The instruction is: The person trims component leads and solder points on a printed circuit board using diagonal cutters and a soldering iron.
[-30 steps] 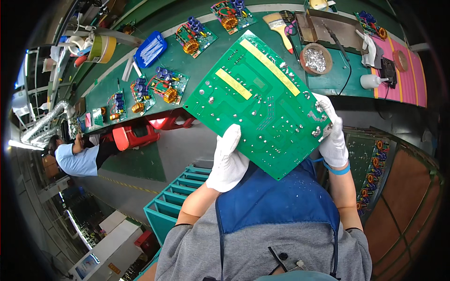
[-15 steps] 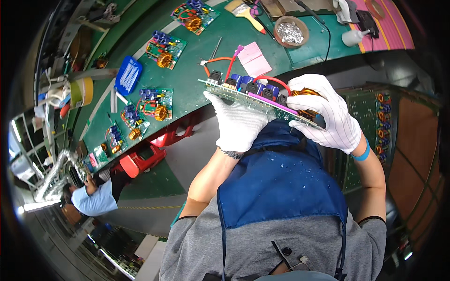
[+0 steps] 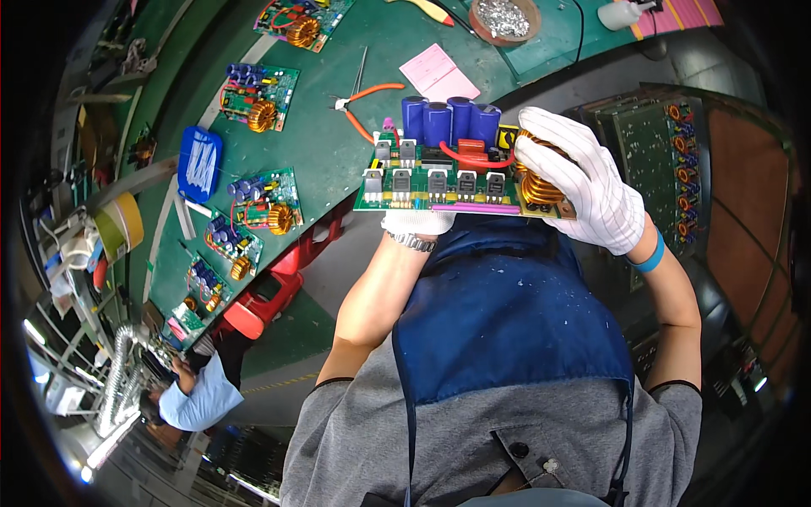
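Board point(image 3: 460, 173): held in mid-air in front of the apron point(image 3: 507, 313), near the bench's point(image 3: 329, 42) front edge, component side in view. Capacitors point(image 3: 437, 124) point away from the wearer's body.

Right hand point(image 3: 583, 186): gloved, clasping the coil point(image 3: 541, 188) end, fingers over the winding, heel of the hand low by the board's corner. Left hand point(image 3: 418, 221): gloved, beneath the near edge toward the other end; fingers hidden, so cannot tell whether they grip or merely support.

Beyond the board on the bench: pliers point(image 3: 341, 104), handles spread, one reaching close to the board's left end in view; pink paper point(image 3: 439, 72) past the capacitors. More boards point(image 3: 260, 99) well to the left.

Risks, as judged: coil looks the heavy part, so a loose right grip could let that end dip and twist the board out of the left hand. Squeezing the winding rather than the board edge might strain its joints. Red wire point(image 3: 473, 160) arches up and could snag on a glove finger. Tall capacitors could be knocked or bent if the board were lowered face-first onto the pliers.
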A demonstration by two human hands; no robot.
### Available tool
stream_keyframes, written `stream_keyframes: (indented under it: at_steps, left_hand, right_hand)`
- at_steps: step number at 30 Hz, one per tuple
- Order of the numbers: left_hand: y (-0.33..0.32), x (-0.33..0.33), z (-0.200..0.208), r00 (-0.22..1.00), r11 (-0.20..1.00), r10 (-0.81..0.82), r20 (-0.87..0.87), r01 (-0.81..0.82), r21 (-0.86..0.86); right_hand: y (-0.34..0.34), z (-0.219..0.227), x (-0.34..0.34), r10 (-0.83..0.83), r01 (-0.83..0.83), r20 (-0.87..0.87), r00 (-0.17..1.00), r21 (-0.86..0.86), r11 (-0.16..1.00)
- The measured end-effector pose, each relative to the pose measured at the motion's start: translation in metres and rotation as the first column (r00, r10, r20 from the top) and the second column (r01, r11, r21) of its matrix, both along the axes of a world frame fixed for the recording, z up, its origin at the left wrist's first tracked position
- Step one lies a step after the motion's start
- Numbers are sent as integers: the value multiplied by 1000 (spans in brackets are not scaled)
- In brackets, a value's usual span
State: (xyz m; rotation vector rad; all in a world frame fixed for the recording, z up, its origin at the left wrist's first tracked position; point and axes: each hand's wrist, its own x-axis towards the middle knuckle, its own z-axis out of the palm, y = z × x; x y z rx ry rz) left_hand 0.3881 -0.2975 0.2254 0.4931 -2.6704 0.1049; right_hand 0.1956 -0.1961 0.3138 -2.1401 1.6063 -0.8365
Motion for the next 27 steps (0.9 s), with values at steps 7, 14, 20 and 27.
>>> stream_keyframes:
  at_steps: [7, 14, 20, 27]
  left_hand:
    - [-12, -13, -32, 995, 988, -88, 55, 80, 132]
    - [-4, -37, -52, 977, 960, -186, 108, 158, 229]
    - [18, -83, -61, 955, 944, -238, 176, 185, 273]
    - [71, -164, -72, 932, 939, -255, 256, 176, 294]
  right_hand:
    - [14, -12, 5, -150, 151, -12, 989, 72, 986]
    - [41, -22, -13, -263, 260, 17, 965, 102, 960]
    - [74, -20, -42, -358, 357, 29, 933, 41, 933]
    - [136, -26, -113, -400, 401, 53, 915, -24, 916]
